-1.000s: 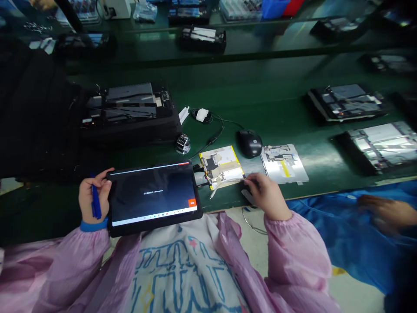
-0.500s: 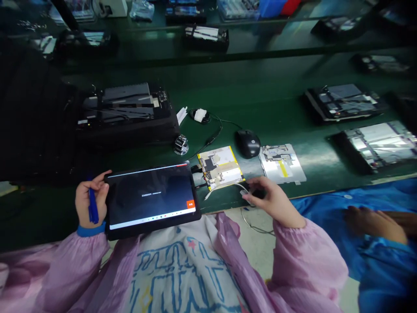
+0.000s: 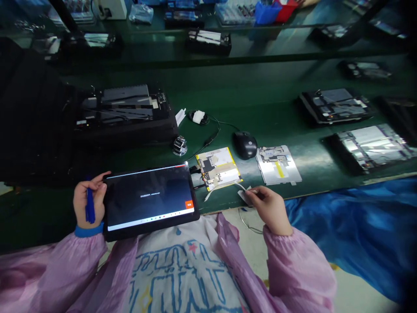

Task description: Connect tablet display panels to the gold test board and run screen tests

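A black tablet [image 3: 150,200] with a lit dark screen rests against my lap at the bench's near edge. My left hand [image 3: 87,204] grips its left edge and also holds a blue pen [image 3: 88,208]. My right hand [image 3: 267,204] is closed in a pinch on a small grey device [image 3: 245,196] with a white cable [image 3: 239,187], at the bench edge. Just above it lies a yellow-taped circuit board [image 3: 220,167], wired to the tablet's right side.
A black mouse [image 3: 245,144] and a silver plate [image 3: 277,164] lie beside the board. A metal tally counter [image 3: 180,144] and a large black opened device [image 3: 124,114] sit at left. Opened tablets [image 3: 371,145] lie at right. A blue sleeve [image 3: 352,234] is at my right.
My right hand has shifted slightly left and turned, showing the grey device and cable. The neighbour's hand at right has left the view. The tablet and my left hand stay put.
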Demonstrator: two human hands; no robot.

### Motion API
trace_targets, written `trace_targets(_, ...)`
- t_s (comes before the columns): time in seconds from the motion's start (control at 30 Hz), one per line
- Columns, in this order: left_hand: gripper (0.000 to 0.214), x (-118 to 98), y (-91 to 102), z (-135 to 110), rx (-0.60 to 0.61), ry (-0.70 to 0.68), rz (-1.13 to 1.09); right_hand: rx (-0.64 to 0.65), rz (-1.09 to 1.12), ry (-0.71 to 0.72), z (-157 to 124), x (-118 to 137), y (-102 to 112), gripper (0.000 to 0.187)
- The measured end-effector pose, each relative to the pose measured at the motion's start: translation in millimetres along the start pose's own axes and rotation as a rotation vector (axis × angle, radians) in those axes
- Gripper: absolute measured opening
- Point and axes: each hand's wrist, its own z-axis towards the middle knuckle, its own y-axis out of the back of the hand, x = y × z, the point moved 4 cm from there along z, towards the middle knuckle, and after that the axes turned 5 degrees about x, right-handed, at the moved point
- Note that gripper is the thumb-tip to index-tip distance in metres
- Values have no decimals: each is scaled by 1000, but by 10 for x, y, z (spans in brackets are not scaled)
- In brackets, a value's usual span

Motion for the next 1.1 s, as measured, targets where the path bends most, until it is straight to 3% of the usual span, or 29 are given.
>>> trace_targets(0.17, 38, 31, 12, 4, 9, 4, 6, -142, -27, -39, -33, 23, -22, 43)
trace_targets(0.3, 38, 33, 9, 7, 0, 5, -18, -141, -38, -26, -104, 37, -20, 33)
trace_targets(0.5, 38, 61, 13, 10, 1, 17, -24, -204, -188, 254, -232, 170, 6, 24)
trace_targets(0.57, 37, 70, 16, 9, 1, 17, -29, -217, -182, 282, -256, 190, 0, 23)
trace_targets(0.7, 36, 81, 20, 3, 2, 17, -37, -306, -126, 179, -291, 146, -20, 22)
trace_targets(0.83, 35, 92, 24, 1, 12, 22, -43, -428, 252, -86, -331, -21, -78, 22)
trace_targets(0.9, 36, 87, 24, 2, 7, 24, -58, -467, 352, -140, -343, -75, -108, 23)
trace_targets(1.1, 39, 40, 1, 10, -11, 38, -90, -449, -139, 78, -353, 44, -90, 22)
